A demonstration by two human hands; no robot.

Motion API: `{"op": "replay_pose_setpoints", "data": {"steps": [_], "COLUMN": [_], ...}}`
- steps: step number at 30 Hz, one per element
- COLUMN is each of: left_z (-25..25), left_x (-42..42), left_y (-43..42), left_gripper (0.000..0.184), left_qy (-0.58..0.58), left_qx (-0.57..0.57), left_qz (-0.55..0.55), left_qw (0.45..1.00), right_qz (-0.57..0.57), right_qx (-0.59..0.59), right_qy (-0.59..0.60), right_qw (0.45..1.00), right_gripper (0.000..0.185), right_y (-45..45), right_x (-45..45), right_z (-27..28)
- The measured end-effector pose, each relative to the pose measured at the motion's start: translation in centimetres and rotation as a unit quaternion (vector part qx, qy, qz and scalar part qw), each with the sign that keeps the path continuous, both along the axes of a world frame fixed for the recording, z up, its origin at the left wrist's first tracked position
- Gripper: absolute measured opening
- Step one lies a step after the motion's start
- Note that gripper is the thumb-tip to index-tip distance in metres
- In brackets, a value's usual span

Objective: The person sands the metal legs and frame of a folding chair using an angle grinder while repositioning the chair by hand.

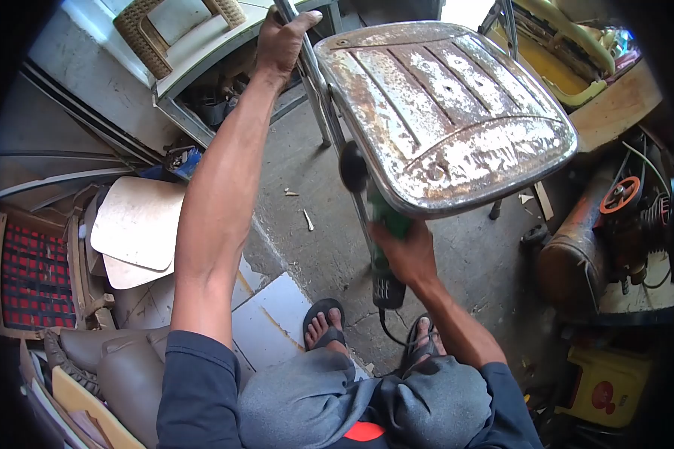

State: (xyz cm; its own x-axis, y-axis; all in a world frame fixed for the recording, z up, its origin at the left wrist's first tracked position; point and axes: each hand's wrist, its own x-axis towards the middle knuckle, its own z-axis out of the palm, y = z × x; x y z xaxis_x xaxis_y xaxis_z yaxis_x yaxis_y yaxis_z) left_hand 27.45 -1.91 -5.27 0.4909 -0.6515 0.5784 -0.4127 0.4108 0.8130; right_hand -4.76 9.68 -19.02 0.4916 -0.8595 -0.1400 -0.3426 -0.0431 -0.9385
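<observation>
Chair (449,112) with a worn metal seat, patched white and rusty brown, is straight ahead of the person's knees. Left hand (279,46) is wrapped round a shiny tube (318,86) at the far left of the chair, its thumb lying out toward the seat. Right hand (410,253) is curled round a green and black grinder (388,288), below the near left corner of the chair. The grinder's dark disc (353,166) is right beside the chair's left side; whether it touches the metal cannot be told. A black cord (389,329) leaves the grinder's lower end, on the near side of the chair, close to two feet in dark flip-flops (322,322).

Well to the left of the chair are pale boards (138,224) and a frame with red and black webbing (37,277). Beyond the chair, to its left, a woven piece (138,37) rests on a table (202,51). To the right of the chair is a rusty tank (573,262) with an orange wheel (620,194), and nearer the person, a yellow stool (606,385).
</observation>
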Motion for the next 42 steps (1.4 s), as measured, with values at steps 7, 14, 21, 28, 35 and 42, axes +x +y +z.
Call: {"op": "replay_pose_setpoints", "data": {"steps": [7, 14, 21, 28, 35, 42], "left_z": [0.6, 0.3, 0.5, 0.9, 0.7, 0.8], "left_x": [-1.1, 4.0, 3.1, 2.1, 1.9, 2.0], "left_y": [0.3, 0.9, 0.5, 0.9, 1.1, 0.9], "left_gripper": [0.015, 0.027, 0.025, 0.036, 0.035, 0.030], "left_qy": [-0.017, 0.043, 0.007, -0.052, -0.030, -0.030], "left_qx": [-0.026, 0.123, 0.123, 0.094, 0.125, 0.102], "left_qz": [-0.018, -0.180, -0.191, -0.136, -0.129, -0.113], "left_qw": [0.999, 0.975, 0.974, 0.985, 0.983, 0.988], "right_qz": [0.016, 0.046, 0.100, 0.065, 0.090, 0.073], "right_qx": [-0.144, -0.261, -0.378, -0.487, -0.418, -0.363], "right_qy": [0.079, 0.164, 0.224, 0.199, 0.223, 0.156], "right_qw": [0.986, 0.950, 0.893, 0.848, 0.876, 0.916], "right_gripper": [0.073, 0.073, 0.081, 0.078, 0.075, 0.079], "right_y": [3.1, 1.9, 3.1, 1.8, 3.1, 1.2], "right_x": [-0.8, 1.9, -0.2, 2.7, 0.0, 0.0], "right_z": [-0.9, 0.7, -0.2, 3.0, 1.5, -1.1]}}
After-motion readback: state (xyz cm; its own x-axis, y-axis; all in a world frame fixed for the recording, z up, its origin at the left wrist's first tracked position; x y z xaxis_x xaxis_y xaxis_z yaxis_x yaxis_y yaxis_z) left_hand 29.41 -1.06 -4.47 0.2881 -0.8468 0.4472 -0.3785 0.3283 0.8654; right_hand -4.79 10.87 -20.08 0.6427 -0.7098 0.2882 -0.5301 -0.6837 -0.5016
